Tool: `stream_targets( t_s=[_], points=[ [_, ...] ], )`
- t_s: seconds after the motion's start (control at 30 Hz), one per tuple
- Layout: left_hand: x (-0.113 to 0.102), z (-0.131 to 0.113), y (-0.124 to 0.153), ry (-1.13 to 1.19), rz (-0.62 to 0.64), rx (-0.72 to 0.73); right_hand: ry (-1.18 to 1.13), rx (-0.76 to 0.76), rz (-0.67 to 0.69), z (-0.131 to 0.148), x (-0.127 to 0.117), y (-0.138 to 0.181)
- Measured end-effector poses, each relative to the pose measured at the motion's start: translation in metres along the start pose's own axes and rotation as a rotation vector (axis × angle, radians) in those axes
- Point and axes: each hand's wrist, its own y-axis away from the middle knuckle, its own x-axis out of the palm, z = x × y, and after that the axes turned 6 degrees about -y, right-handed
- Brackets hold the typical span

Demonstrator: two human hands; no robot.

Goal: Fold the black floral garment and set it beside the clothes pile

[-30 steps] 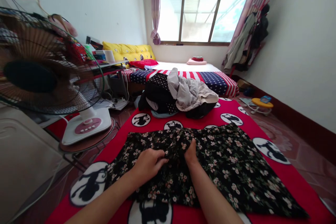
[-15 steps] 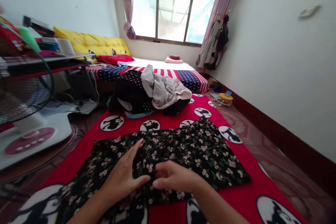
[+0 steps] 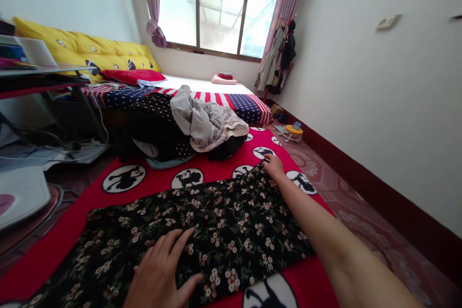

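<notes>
A black garment [image 3: 231, 221] with small pink-and-white flowers lies spread over the red blanket [image 3: 151, 180]. My left hand [image 3: 159, 264] rests on or just over its near middle, palm down, thumb and fingers apart, holding nothing. With the right arm stretched out, my right hand [image 3: 273, 167] has its fingers closed at the garment's far right corner. The fingertips there are partly hidden by the hand. The near left end of the cloth runs out of view.
Beyond the garment sits a pile of clothes, with a grey piece [image 3: 205, 118] on top. Behind it stands a bed [image 3: 180, 82] with a yellow cushion [image 3: 79, 50]. A desk [image 3: 46, 73] is at left; a yellow-topped stool [image 3: 294, 130] stands by the right wall.
My right hand has moved from the garment's middle to its far right corner and closed there. My left hand has come down nearer, still spread. The view has turned rightward.
</notes>
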Motion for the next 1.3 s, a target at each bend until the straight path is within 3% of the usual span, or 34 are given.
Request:
stream_targets(
  t_s=[0.27, 0.5, 0.67, 0.87, 1.07, 1.3],
  points=[
    [0.012, 0.022, -0.018, 0.169, -0.038, -0.122, 0.07, -0.034, -0.027, -0.023, 0.012, -0.016],
    [-0.035, 0.045, -0.042, 0.375, -0.212, -0.193, -0.076, -0.174, -0.113, -0.034, -0.027, -0.016],
    [-0.057, 0.035, -0.041, 0.324, -0.262, -0.04, -0.164, -0.264, -0.111, -0.05, -0.05, 0.002],
    [-0.052, 0.019, -0.021, 0.235, -0.271, 0.168, -0.171, -0.344, -0.104, -0.079, -0.059, 0.04],
    [-0.039, 0.024, -0.004, 0.227, -0.185, 0.143, -0.062, -0.387, -0.089, -0.095, -0.063, 0.07],
    [-0.027, 0.032, 0.005, 0.152, -0.078, 0.119, 0.14, -0.406, 0.005, -0.091, -0.069, 0.093]
  ],
)
